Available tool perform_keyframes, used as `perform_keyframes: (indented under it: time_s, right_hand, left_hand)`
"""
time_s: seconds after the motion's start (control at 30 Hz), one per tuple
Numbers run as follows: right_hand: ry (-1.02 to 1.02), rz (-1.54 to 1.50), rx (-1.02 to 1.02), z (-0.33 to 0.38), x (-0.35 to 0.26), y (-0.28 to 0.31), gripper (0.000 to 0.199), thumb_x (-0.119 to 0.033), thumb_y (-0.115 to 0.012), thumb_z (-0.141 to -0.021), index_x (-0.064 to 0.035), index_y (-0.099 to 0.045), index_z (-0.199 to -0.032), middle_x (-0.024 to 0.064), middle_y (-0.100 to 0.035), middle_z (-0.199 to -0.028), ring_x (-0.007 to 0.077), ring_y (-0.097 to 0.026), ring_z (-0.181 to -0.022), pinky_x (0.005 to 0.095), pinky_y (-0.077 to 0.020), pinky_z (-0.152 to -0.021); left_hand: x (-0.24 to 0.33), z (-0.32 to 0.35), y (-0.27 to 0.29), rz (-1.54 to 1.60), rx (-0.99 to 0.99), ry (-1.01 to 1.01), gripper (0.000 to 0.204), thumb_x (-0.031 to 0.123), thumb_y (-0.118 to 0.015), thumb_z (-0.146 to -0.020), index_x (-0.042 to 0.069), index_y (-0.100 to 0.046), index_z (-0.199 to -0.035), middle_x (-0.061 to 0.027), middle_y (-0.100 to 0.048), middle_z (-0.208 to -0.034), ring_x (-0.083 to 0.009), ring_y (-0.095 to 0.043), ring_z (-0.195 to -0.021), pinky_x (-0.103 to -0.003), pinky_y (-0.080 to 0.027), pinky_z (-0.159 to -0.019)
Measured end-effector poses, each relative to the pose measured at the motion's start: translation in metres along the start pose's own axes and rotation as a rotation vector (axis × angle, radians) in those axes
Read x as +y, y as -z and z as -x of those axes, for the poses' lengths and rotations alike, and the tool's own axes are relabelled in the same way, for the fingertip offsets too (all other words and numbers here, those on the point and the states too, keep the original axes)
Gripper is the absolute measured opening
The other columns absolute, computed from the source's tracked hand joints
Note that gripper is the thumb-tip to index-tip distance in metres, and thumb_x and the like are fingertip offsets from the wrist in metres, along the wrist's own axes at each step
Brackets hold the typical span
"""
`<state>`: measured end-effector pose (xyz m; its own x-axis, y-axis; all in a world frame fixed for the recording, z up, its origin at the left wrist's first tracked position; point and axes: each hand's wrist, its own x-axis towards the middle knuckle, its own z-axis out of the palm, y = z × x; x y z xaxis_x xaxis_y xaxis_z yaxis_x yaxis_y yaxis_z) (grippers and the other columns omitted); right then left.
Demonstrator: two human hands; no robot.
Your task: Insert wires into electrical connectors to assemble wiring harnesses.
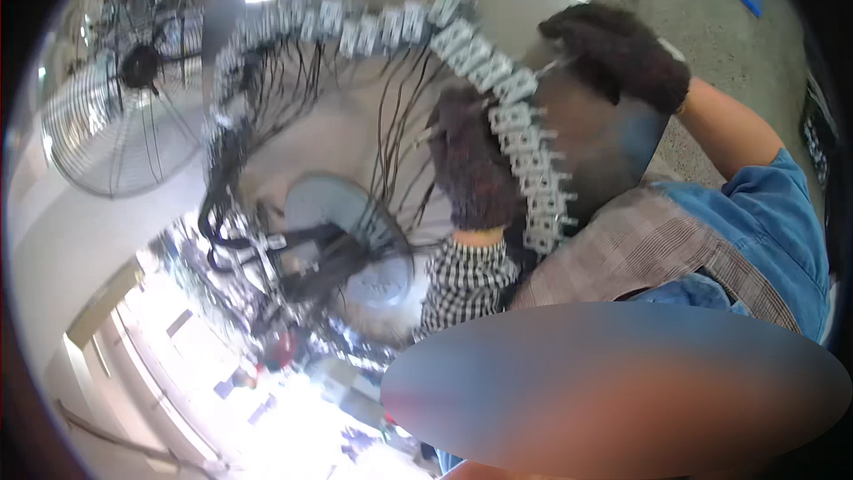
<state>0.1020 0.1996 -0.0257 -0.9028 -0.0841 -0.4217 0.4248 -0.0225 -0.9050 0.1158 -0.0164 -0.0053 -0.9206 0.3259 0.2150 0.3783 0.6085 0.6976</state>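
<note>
My left hand [471, 160], in a dark knitted glove with a checked cuff, is closed among black wires beside a curved row of small pale metal-looking pieces [533, 169]. A short pale tip sticks out by its fingers; what it grips is hidden. At the right, my right hand [617, 58], also dark-gloved, hovers over the table's edge near the row, fingers curled. A thin light piece shows below its fingertips, too blurred to name. Dark wires [386, 124] hang inward from the pieces, which line the table in an arc.
A grey round disc [342, 213] sits inside the arc, beside a bundle of thick black cables [218, 213]. A caged fan [124, 116] stands at the left. The metal tabletop [524, 4] ends at the far right above a speckled floor [711, 44].
</note>
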Motion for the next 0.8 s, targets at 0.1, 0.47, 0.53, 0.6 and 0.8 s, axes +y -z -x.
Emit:
perform_keyframes:
  time_s: [0.1, 0.47, 0.53, 0.6, 0.8]
  right_hand:
    - [0.012, 0.022, -0.019, 0.002, -0.008, -0.003, 0.032, -0.029, -0.050, -0.092, -0.0069, -0.060, -0.113, 0.0024, -0.056, -0.066, 0.0065, -0.048, -0.044, 0.0218, -0.0379, -0.038]
    - [0.345, 0.300, 0.050, -0.002, 0.008, -0.001, 0.031, -0.025, -0.052, -0.091, -0.0049, -0.059, -0.114, 0.0028, -0.056, -0.068, 0.0071, -0.048, -0.044, 0.0226, -0.0401, -0.039]
    - [0.233, 0.199, -0.013, 0.001, 0.003, -0.003, 0.032, -0.024, -0.053, -0.091, -0.0037, -0.059, -0.114, 0.0027, -0.058, -0.071, 0.0069, -0.049, -0.045, 0.0227, -0.0402, -0.040]
    - [0.013, 0.043, -0.006, 0.002, -0.012, -0.007, 0.032, -0.023, -0.052, -0.091, -0.0032, -0.058, -0.116, 0.0028, -0.058, -0.071, 0.0072, -0.049, -0.046, 0.0236, -0.0404, -0.041]
    - [0.106, 0.072, -0.074, 0.002, -0.001, 0.003, 0.033, -0.028, -0.049, -0.092, -0.0069, -0.060, -0.115, 0.0031, -0.061, -0.083, 0.0070, -0.053, -0.051, 0.0216, -0.0424, -0.039]
  left_hand:
    - [-0.005, 0.006, 0.002, -0.114, -0.015, 0.007, 0.026, 0.018, -0.056, -0.081, 0.006, -0.054, -0.104, -0.0114, -0.056, -0.099, -0.0245, -0.055, -0.092, -0.035, -0.046, -0.075]
    - [-0.044, 0.021, -0.010, -0.225, -0.009, -0.095, 0.028, 0.015, -0.061, -0.078, 0.004, -0.054, -0.102, -0.0133, -0.055, -0.108, -0.0278, -0.054, -0.099, -0.037, -0.047, -0.080]
    - [-0.044, 0.017, -0.006, -0.250, 0.049, -0.155, 0.030, 0.019, -0.064, -0.075, 0.005, -0.055, -0.101, -0.0109, -0.056, -0.102, -0.0250, -0.055, -0.094, -0.036, -0.047, -0.078]
    - [-0.040, 0.015, -0.004, -0.279, 0.109, -0.208, 0.033, 0.022, -0.067, -0.073, 0.006, -0.057, -0.100, -0.0086, -0.057, -0.097, -0.0223, -0.057, -0.089, -0.035, -0.047, -0.077]
    - [0.001, 0.000, -0.001, 0.516, -0.047, 0.230, 0.028, 0.024, -0.038, -0.094, 0.001, -0.052, -0.097, -0.0085, -0.060, -0.086, -0.0136, -0.060, -0.070, -0.027, -0.052, -0.060]
